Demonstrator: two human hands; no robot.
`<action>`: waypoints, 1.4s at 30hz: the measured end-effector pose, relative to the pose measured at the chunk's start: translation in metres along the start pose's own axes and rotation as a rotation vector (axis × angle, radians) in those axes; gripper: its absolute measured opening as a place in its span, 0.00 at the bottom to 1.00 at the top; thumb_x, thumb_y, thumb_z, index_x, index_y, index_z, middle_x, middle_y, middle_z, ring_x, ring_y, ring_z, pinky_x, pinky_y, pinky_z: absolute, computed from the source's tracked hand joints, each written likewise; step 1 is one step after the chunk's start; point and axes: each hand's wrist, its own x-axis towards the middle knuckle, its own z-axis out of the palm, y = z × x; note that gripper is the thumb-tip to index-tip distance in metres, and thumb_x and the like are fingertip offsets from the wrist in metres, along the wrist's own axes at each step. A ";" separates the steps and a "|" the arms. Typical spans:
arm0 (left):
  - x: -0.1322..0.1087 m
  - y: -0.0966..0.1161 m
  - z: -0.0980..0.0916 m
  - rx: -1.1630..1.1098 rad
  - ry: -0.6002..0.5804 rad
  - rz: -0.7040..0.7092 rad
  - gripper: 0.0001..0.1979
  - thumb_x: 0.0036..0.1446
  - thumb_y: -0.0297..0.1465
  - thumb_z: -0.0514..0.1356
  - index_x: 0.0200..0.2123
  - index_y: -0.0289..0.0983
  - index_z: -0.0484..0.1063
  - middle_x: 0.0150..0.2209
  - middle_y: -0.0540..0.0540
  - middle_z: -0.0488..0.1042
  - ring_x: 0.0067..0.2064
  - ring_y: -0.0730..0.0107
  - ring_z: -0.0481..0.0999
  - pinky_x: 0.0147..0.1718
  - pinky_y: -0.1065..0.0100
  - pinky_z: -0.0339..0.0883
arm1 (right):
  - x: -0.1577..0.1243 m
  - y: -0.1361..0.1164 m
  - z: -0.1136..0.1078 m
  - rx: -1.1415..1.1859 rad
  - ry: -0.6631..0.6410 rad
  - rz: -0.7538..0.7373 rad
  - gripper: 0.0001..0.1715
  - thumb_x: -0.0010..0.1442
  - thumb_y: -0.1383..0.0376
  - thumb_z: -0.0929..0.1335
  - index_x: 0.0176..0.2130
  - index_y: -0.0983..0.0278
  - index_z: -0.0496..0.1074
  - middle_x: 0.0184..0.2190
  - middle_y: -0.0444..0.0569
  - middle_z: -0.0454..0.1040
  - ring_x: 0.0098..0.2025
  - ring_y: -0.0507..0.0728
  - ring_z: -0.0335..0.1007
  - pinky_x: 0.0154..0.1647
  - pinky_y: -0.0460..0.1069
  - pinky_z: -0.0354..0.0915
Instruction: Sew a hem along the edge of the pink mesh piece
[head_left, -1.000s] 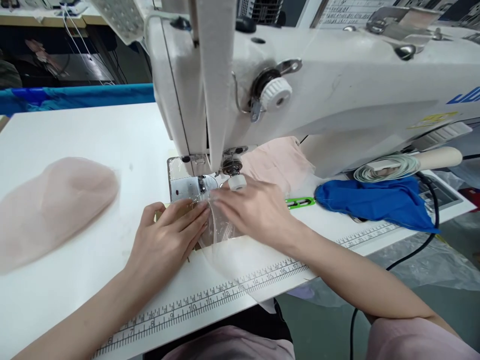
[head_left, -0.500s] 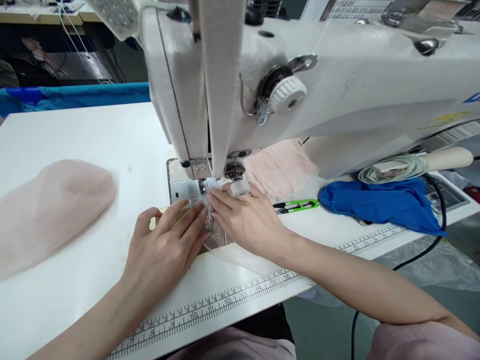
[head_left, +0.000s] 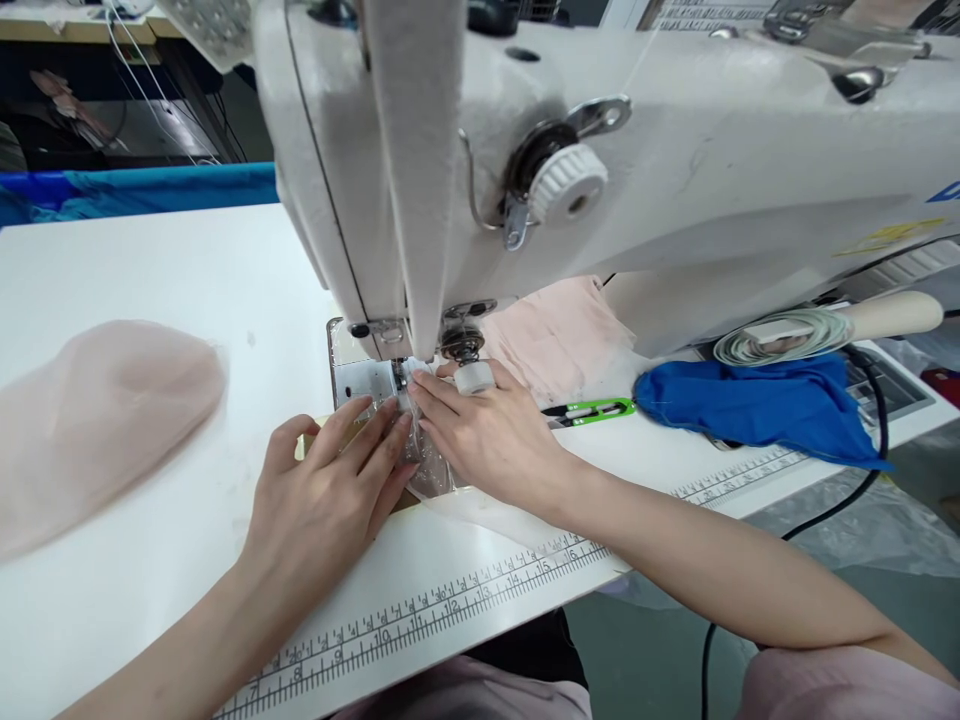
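A sewing machine (head_left: 675,160) stands over the white table. A piece of sheer, pale fabric (head_left: 430,472) lies on the metal needle plate (head_left: 360,378), below the needle area. My left hand (head_left: 322,492) rests on it from the left, open, with fingers spread and fingertips just in front of the presser foot. From the right, my right hand (head_left: 499,435) lies flat on the same fabric, its fingers stretched towards the needle. A white knob hides part of those fingers. The fabric's edge under both hands is hidden.
Sheer pink fabric (head_left: 112,420) lies on the left of the table. Behind my right hand are more pink fabric (head_left: 555,335) and green thread snips (head_left: 596,411). Blue cloth (head_left: 750,410) and a coiled tape (head_left: 784,338) sit at right. A printed ruler (head_left: 420,622) runs along the front edge.
The whole view has shifted slightly, so the machine appears a little further left. Both hands keep nearly the same pose on the fabric.
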 end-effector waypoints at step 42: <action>0.016 -0.021 -0.006 -0.444 -0.211 -0.073 0.15 0.68 0.35 0.49 0.44 0.40 0.75 0.47 0.48 0.78 0.42 0.65 0.76 0.43 0.61 0.63 | -0.005 0.012 -0.049 0.533 -0.296 0.183 0.10 0.67 0.69 0.60 0.35 0.64 0.68 0.25 0.40 0.71 0.25 0.48 0.64 0.25 0.45 0.48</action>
